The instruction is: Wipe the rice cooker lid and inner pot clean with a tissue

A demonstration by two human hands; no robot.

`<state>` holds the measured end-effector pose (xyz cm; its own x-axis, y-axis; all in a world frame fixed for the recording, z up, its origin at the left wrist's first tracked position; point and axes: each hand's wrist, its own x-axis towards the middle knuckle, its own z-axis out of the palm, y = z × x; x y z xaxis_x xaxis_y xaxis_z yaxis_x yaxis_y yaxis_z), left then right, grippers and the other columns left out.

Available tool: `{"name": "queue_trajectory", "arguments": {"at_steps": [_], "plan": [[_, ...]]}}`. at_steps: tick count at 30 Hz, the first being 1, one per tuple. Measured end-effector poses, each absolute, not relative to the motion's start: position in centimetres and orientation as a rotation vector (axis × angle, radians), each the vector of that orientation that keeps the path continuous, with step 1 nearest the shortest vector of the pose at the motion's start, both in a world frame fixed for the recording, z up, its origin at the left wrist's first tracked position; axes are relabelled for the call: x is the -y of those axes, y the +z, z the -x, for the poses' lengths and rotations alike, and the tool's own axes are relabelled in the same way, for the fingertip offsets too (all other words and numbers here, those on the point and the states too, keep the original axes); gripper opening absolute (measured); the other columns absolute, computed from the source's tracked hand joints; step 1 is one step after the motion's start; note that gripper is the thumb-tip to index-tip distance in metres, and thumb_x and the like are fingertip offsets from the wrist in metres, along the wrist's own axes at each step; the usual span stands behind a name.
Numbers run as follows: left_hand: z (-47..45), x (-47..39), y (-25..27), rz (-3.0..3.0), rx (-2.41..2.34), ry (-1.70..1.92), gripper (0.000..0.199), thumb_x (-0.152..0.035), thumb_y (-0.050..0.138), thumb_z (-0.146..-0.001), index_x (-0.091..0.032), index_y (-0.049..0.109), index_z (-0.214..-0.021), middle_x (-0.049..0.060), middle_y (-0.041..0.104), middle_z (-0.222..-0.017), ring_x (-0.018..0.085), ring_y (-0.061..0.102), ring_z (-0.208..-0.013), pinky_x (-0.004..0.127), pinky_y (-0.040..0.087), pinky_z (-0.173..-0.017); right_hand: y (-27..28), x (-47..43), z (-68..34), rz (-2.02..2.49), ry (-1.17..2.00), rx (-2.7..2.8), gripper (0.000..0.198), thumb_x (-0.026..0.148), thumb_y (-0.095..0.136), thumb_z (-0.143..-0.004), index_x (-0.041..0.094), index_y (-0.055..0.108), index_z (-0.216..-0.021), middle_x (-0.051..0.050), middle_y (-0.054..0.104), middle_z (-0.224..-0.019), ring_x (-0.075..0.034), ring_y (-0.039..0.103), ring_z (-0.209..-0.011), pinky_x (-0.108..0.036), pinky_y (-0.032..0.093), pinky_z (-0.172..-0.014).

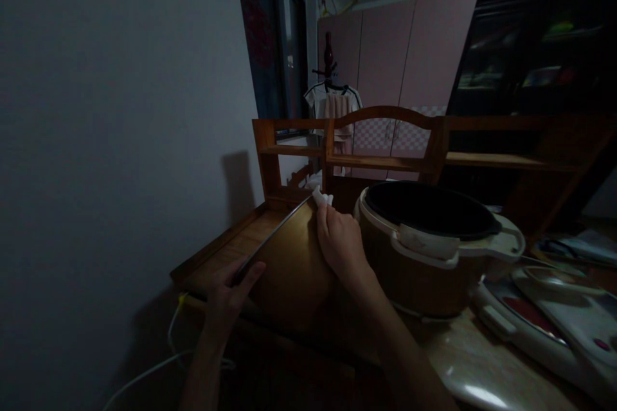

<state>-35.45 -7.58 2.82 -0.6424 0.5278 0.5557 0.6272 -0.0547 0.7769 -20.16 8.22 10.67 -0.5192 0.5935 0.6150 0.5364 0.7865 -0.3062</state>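
Note:
Tilted on its side before me is a gold-coloured inner pot (289, 263), its thin rim turned toward the upper left. My left hand (230, 295) grips that rim, the thumb lying over the gold outer wall. At the rim's far end, my right hand (341, 243) is closed on a white cloth or tissue (322, 196) and presses it against the pot. Just right of this hand stands a rice cooker (419, 286) with a dark, open top. The inside of the inner pot faces away from me.
A cooker lid (554, 314) lies on the table (467, 359) at right. Behind runs a wooden shelf rack (380, 160). The wall (120, 109) borders the left side, and a white cable (144, 376) hangs at lower left.

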Motion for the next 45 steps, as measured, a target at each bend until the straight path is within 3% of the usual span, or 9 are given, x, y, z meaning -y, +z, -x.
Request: {"name": "queue_trajectory", "arguments": {"at_steps": [3,7,16,26,35,40,45], "plan": [[35.5,7.7,2.6,1.27,2.093,-1.789,0.038,-0.054,0.068,-0.075,-0.016,0.073,-0.072,0.003,0.068,-0.068,0.023,0.065,-0.068,0.029,0.052,-0.06,10.3,-7.4,20.4,0.759,0.165,2.154,0.048,0.028,0.023,-0.105,0.01,0.064,-0.122,-0.018,0.073,-0.108,-0.027,0.071,-0.098,-0.036,0.053,-0.085],[35.5,7.8,2.4,1.266,2.093,-1.822,0.041,-0.055,0.068,-0.075,-0.015,0.075,-0.079,0.004,0.071,-0.071,0.024,0.067,-0.07,0.03,0.053,-0.062,9.6,-6.1,20.5,0.583,0.211,2.05,0.047,0.024,0.028,-0.104,0.008,0.048,-0.143,-0.019,0.057,-0.14,-0.028,0.05,-0.134,-0.044,0.042,-0.109],[35.2,7.8,2.2,1.198,2.071,-1.868,0.046,-0.058,0.069,-0.073,-0.014,0.077,-0.085,0.008,0.076,-0.083,0.028,0.07,-0.079,0.033,0.056,-0.071,7.0,-3.8,18.8,0.352,0.132,2.069,0.052,0.017,0.036,-0.099,0.007,0.037,-0.15,-0.015,0.037,-0.156,-0.027,0.023,-0.149,-0.049,0.032,-0.12],[35.3,7.2,2.8,1.166,2.119,-1.805,0.049,-0.061,0.069,-0.072,-0.013,0.075,-0.081,0.006,0.074,-0.077,0.026,0.069,-0.076,0.033,0.056,-0.07,6.6,-5.3,17.3,0.101,0.127,2.121,0.054,0.015,0.038,-0.099,0.013,0.034,-0.152,-0.012,0.041,-0.154,-0.022,0.028,-0.148,-0.048,0.033,-0.121],[35.6,7.0,2.7,1.251,2.113,-1.762,0.045,-0.056,0.069,-0.075,-0.013,0.077,-0.084,0.006,0.076,-0.08,0.025,0.07,-0.076,0.031,0.056,-0.069,6.2,-4.6,16.7,0.205,0.325,2.075,0.061,0.024,0.044,-0.099,0.019,0.023,-0.157,-0.008,0.037,-0.157,-0.026,0.027,-0.148,-0.05,0.031,-0.12],[35.6,6.9,2.7,1.289,2.13,-1.727,0.042,-0.052,0.069,-0.077,-0.013,0.078,-0.089,0.006,0.076,-0.084,0.025,0.07,-0.079,0.031,0.055,-0.072,6.0,-4.5,16.9,0.283,0.423,2.003,0.071,0.022,0.049,-0.096,0.024,0.015,-0.158,-0.008,0.034,-0.159,-0.027,0.037,-0.144,-0.048,0.039,-0.115],[35.6,6.6,2.8,1.307,2.11,-1.698,0.041,-0.053,0.068,-0.078,-0.014,0.077,-0.085,0.004,0.074,-0.079,0.023,0.068,-0.076,0.029,0.053,-0.068,6.3,-4.7,17.2,0.343,0.439,1.97,0.077,0.012,0.051,-0.09,0.025,0.018,-0.158,-0.007,0.041,-0.155,-0.025,0.046,-0.137,-0.044,0.041,-0.113]]}}
